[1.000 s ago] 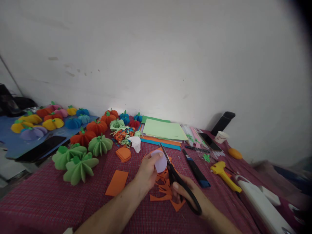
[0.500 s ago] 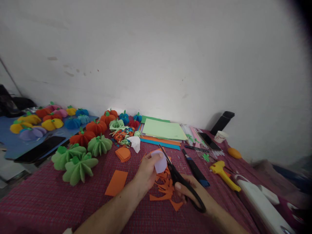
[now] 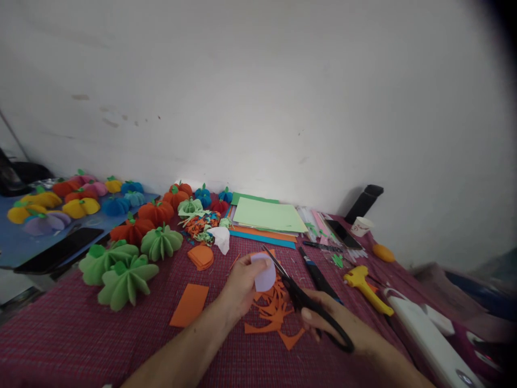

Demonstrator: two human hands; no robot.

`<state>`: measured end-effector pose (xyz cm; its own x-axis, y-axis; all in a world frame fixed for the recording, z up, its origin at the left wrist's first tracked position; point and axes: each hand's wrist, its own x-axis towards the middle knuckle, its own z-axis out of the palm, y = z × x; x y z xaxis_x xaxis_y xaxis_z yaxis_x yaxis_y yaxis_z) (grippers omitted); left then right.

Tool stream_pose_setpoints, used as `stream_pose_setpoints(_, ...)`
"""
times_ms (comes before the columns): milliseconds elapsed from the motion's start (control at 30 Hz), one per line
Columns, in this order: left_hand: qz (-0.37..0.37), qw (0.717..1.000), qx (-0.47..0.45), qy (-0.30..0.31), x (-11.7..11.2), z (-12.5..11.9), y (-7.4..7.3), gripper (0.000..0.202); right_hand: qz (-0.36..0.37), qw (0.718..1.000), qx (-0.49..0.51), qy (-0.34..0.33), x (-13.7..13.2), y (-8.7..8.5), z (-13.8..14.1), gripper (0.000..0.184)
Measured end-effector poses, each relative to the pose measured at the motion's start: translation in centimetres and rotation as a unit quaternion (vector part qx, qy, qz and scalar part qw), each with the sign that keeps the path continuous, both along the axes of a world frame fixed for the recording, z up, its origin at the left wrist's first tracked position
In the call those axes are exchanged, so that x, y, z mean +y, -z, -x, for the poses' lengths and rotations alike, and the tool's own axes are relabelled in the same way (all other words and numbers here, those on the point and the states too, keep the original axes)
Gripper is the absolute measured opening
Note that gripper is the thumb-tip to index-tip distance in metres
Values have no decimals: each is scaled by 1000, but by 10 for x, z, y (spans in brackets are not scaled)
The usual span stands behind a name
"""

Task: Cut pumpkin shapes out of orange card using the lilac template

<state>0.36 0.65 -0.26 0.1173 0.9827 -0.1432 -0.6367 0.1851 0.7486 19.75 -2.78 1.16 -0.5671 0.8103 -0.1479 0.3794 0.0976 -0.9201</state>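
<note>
My left hand pinches a rounded pale lilac paper piece with an orange layer behind it, held just above the table. My right hand grips black scissors whose blades are parted and point up-left at the paper's right edge. Orange paper offcuts lie on the cloth right under both hands.
A red checked cloth covers the table. Green paper pumpkins stand at left, orange ones behind, more on a blue sheet. An orange rectangle, stacked coloured sheets, a yellow glue gun, a phone and a paper cup lie around.
My right hand has drawn the scissors back toward the lower right, and the view has shifted slightly. The left hand keeps hold of the paper piece.
</note>
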Motion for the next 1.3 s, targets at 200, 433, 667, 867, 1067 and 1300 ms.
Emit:
stream_pose_setpoints(200,-2,999,30,23,-2,-1,1,18,-31,998,-55,14,-2,-11,-6,45)
stream_pose_setpoints(433,3,998,56,30,-4,-2,-2,17,-40,997,-50,38,-4,-13,-1,46)
stream_pose_setpoints(667,-9,998,52,39,-4,-2,-3,15,-6,1000,-23,4,1,-8,-4,41)
stream_pose_setpoints(867,-5,998,55,41,-4,-2,-4,17,-9,1000,-3,-28,7,1,-10,38)
stream_pose_setpoints(1067,-10,997,54,46,-4,-2,-2,19,-30,999,-13,-40,8,2,-12,38)
stream_pose_setpoints(1300,-10,995,68,68,-4,-1,-2,18,-20,998,-30,-48,12,-3,-18,39)
